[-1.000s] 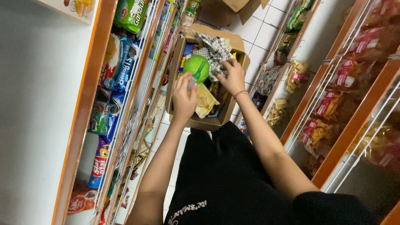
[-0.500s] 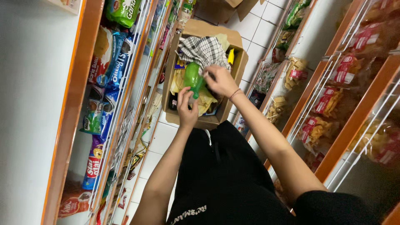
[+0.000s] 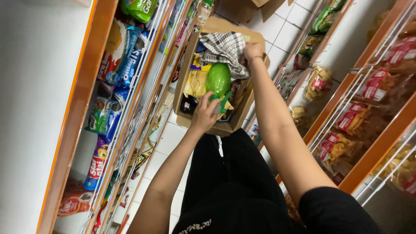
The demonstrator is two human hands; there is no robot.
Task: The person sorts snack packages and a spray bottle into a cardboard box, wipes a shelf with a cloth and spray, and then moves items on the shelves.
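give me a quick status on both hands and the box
Left hand gripping green packet over cardboard box. Right hand on checked cloth at box's far end. Nothing blocking the hands.

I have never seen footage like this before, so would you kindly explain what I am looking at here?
This is one view, from a camera worn on a person's head, looking down past their black clothes to the tiled floor of a shop aisle. No machine is involved, just two bare hands. Snack shelves run along both sides. On the floor stands an open cardboard box full of packets. The left hand grips a shiny green packet over the box. The right hand rests on a black-and-white checked cloth at the box's far end.
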